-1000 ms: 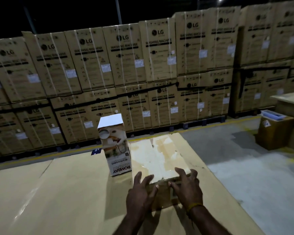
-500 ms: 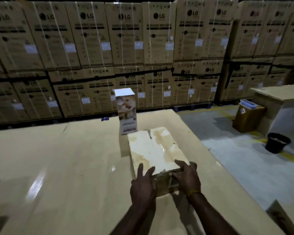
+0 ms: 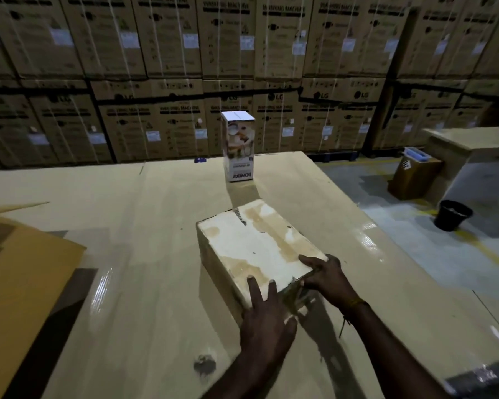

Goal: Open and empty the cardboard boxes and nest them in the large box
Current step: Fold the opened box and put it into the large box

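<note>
A closed brown cardboard box [image 3: 254,243] with a whitish, tape-stained top lies on the cardboard-covered work surface [image 3: 156,226]. My left hand [image 3: 267,315] rests on its near end with the fingers straight over the top edge. My right hand [image 3: 324,276] grips the near right corner, fingers curled over the top. Behind it stands a tall white printed box [image 3: 238,146], upright and closed. An open flap of a larger brown box [image 3: 20,272] shows at the left edge.
Strapped washing-machine cartons [image 3: 242,67] are stacked in a wall behind the surface. On the floor to the right stand a brown carton with a blue lid [image 3: 415,177], a black bucket [image 3: 452,214] and another cardboard-covered bench [image 3: 473,142].
The view has tilted down and left, bringing the large box flap into sight. The brown box has turned slightly, and my right hand has shifted onto its right corner.
</note>
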Available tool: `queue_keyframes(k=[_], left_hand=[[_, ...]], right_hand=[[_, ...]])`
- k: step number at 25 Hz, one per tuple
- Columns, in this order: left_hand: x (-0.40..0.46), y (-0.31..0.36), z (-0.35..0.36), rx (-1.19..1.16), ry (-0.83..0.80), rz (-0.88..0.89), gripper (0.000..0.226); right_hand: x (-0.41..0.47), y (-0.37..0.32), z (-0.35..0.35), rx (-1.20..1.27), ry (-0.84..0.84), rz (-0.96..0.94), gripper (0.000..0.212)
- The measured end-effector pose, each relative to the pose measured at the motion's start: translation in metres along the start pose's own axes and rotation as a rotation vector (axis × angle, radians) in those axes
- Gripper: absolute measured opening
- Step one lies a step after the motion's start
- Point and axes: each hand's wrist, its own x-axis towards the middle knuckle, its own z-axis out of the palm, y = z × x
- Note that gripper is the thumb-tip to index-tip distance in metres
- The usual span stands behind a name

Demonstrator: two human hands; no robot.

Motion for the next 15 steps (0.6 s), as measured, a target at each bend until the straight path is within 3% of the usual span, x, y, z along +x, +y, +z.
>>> queue_keyframes(k=[2,5,8,11,15], left_hand=[[-0.024,0.003,0.003,-0.079,-0.037,0.017,0.086],[-0.046,0.019,0.011,-0.287,-0.061,0.055,0.09],[-0.049,0.027,0.024,-0.508,-0.088,0.084,0.093],[-0.037,0.022,0.026,-0.696,-0.087,0.11,0.085],[-0.002,0.007,-0.001,-0.725,0.086,0.065,0.045]], right_hand=[[-0.01,-0.006,0.001,0.029,-0.026,0.018,0.077],[-0.02,-0.01,0.007,0.03,0.044,-0.051,0.044],[-0.033,-0.001,0.022,0.04,0.073,-0.071,0.029],[-0.048,0.011,0.032,-0.116,0.073,-0.103,0.048],[-0.035,0.014,0.025,-0.118,0.045,-0.073,0.053]])
